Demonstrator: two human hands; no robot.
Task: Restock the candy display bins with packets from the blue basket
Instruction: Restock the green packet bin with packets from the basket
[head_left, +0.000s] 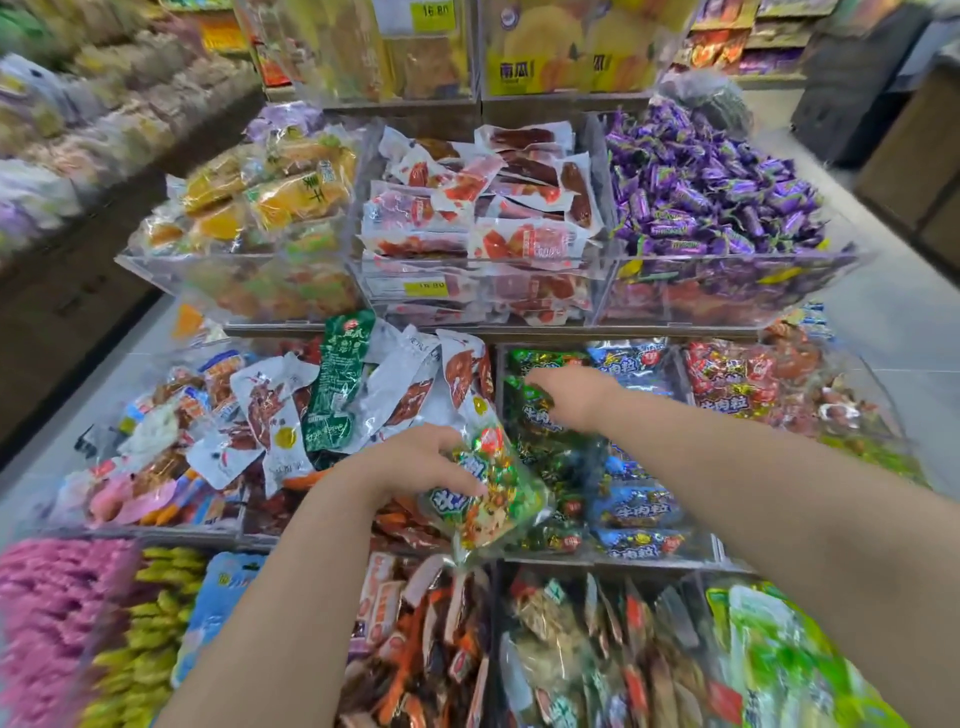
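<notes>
Left grip (415, 462) curls over a green packet (493, 501); right grip (571, 395) dips into the bin (602, 560), hold unclear

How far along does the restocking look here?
Done: the heap of purple-wrapped candies and neighbouring clear plastic bins look full. In hand: the left hand grips a clear bag of green-wrapped candy; the right hand reaches among green packets in a middle-tier bin. Left: that bag is not yet binned; the blue basket is out of view, so remaining stock cannot be judged.
</notes>
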